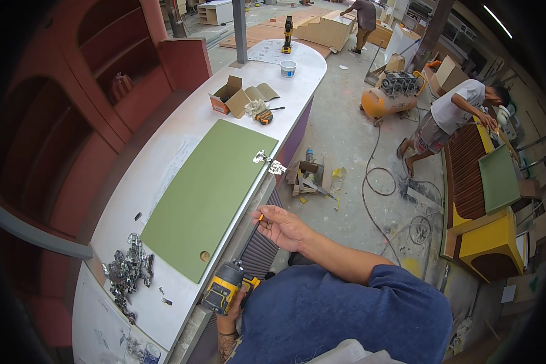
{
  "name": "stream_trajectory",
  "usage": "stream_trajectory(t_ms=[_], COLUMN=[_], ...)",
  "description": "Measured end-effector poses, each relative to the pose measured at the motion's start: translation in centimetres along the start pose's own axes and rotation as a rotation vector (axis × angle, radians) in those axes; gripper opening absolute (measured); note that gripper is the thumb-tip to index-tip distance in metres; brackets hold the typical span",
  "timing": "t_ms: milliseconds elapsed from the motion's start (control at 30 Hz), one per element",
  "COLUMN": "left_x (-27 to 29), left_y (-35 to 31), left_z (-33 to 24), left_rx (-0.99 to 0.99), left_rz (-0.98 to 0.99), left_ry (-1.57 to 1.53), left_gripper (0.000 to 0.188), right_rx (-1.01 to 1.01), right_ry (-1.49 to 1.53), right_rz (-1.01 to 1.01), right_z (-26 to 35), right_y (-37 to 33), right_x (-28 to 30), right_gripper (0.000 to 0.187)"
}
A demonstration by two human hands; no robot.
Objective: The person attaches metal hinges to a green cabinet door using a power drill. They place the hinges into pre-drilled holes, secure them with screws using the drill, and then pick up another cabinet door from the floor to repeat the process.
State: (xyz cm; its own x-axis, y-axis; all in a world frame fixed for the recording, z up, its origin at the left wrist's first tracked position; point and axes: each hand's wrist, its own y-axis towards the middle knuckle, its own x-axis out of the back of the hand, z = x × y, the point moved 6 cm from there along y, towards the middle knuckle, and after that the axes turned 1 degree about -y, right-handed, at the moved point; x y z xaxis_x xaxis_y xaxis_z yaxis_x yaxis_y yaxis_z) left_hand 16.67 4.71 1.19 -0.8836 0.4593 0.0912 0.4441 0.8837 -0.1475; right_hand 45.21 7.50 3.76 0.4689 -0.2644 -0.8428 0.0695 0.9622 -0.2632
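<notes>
My left hand [235, 313] grips a yellow-and-black cordless drill [222, 290] at the near edge of the table. From its chuck a long dark driver bit [250, 238] points up and away. The fingers of my right hand [283, 229] pinch around the far end of that bit, where a small orange piece shows; what else they hold is hidden. Just left of both hands lies a flat green door panel [209, 194] with a round cup hole in its near corner. A metal hinge [272, 162] sits at the panel's far right edge.
Loose hinges [129, 267] form a heap on the white table [118, 209]. Farther along stand an opened box [227, 97], a tape measure [264, 117], a white tub [288, 68] and another power tool [287, 36]. A compressor [385, 100], trailing hose and two other people are beyond.
</notes>
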Motion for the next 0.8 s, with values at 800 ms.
stream_trajectory(t_ms=[800], left_x=[0.6], left_y=[0.0], left_z=[-0.6], left_rx=[0.051], left_rz=[-0.047], left_ry=[-0.085], left_gripper=[0.016], right_rx=[-0.036], right_ry=[-0.022], right_rz=[-0.003], right_z=[-1.0], right_y=[1.6], right_x=[-2.8], right_gripper=[0.015])
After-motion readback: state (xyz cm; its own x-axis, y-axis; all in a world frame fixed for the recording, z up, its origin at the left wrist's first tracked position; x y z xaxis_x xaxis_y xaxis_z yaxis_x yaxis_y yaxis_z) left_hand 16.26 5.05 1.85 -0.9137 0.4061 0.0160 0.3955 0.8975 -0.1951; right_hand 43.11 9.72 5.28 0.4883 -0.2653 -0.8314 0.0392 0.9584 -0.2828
